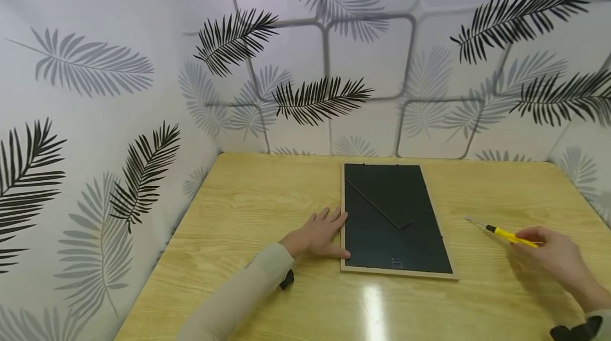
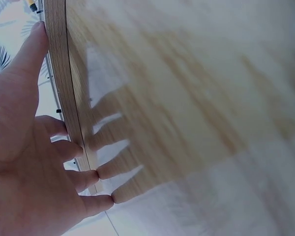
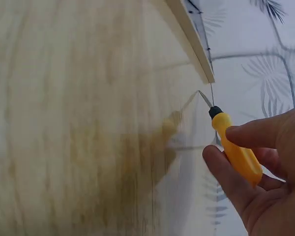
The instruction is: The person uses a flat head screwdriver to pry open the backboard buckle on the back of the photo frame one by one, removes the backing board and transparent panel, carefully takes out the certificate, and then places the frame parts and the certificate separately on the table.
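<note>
A picture frame (image 1: 396,245) lies back side up on the table, with a pale wooden rim (image 2: 61,64) and a black backing. A thin strut line runs slantwise across the backing. My left hand (image 1: 321,235) rests at the frame's left side with its fingers spread; thumb and fingertips touch the rim and the tabletop beside it. To the right of the frame and apart from it, my right hand (image 1: 556,256) holds a screwdriver (image 3: 236,152) by its yellow handle. The screwdriver's metal shaft points left towards the frame, its tip just above the table.
The glossy wooden table (image 1: 238,198) extends on both sides of the frame and reflects the hands. Behind and to the left stand pale walls (image 1: 305,54) with a feather pattern. Small dark tabs (image 2: 59,111) stick up along the frame's inner edge.
</note>
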The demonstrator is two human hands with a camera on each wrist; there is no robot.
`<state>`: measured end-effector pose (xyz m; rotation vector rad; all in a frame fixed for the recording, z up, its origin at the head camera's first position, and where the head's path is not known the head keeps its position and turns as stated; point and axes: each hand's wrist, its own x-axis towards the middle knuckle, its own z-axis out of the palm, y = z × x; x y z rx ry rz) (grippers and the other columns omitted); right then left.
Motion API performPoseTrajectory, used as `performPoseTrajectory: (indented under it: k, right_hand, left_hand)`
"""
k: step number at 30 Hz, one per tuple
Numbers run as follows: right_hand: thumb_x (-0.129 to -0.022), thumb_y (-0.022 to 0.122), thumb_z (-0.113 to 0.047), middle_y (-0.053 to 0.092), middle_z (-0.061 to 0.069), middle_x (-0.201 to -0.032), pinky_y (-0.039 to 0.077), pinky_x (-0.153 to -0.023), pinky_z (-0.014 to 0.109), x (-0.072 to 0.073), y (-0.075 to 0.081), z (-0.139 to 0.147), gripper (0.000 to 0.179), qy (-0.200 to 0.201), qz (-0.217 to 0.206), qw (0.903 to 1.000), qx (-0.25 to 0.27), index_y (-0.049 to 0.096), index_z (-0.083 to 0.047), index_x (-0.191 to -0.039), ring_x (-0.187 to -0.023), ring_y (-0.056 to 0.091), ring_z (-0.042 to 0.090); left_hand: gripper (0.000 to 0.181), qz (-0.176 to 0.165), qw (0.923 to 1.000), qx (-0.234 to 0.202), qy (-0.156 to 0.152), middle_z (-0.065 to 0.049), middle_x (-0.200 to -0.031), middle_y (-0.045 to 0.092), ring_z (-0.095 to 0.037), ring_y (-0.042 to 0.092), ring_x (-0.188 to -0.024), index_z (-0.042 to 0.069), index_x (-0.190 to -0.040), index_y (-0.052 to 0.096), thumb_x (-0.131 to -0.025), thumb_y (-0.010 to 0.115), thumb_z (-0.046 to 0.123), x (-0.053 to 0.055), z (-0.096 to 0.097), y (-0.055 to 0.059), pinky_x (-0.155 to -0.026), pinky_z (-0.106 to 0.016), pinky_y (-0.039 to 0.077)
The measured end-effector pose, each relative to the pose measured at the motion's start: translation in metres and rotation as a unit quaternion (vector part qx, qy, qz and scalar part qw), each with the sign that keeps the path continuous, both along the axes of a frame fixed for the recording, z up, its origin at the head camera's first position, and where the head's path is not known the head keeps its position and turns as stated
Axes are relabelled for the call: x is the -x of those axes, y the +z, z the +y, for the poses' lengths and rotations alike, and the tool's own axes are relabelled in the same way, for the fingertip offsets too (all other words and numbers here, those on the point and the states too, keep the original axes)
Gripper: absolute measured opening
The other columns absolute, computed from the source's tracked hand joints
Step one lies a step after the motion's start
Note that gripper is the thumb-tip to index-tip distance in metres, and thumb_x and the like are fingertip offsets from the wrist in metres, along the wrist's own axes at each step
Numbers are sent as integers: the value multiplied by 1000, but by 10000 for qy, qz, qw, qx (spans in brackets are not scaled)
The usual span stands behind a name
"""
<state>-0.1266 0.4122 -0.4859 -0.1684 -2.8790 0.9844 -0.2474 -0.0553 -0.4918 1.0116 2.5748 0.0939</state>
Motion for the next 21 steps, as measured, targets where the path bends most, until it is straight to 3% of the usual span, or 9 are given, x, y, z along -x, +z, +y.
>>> performPoseTrajectory:
  k: [2,5,11,21]
  right_hand:
    - [-80,74,-18,65,27,-92,47,-61,43,-2,5,-13,32,323,63,9960,-836,63,6,-96,-81,61,42]
    - [-77,75,-15,66,16,-78,47,-59,43,-4,7,-29,27,807,-173,9897,-1171,61,4,-91,-69,62,31]
    - [-81,73,-24,62,6,-75,46,-54,34,-4,6,-54,31,1287,-1072,9805,-1024,56,1,-92,-64,57,18]
    - [-82,73,-36,56,1,-73,41,-54,28,-2,-2,-62,53,1408,-1298,9788,-722,52,4,-109,-64,50,14]
  left_hand:
    - [100,-8,10000,-1,0,-7,-158,3,-33,5,-143,17,-154,6,-82,53,69,0,0,1,-110,-53,14]
    - [100,-24,10000,-4,-1,-7,-158,3,-33,5,-143,17,-154,7,-82,53,69,0,0,2,-110,-53,14]
    - [101,-40,10000,-1,3,-7,-158,4,-33,5,-143,17,-154,7,-82,53,69,0,-1,2,-110,-53,14]
    - [106,-28,9999,48,-122,-9,-158,2,-32,2,-143,15,-154,6,-79,55,71,-2,-8,5,-111,-53,12]
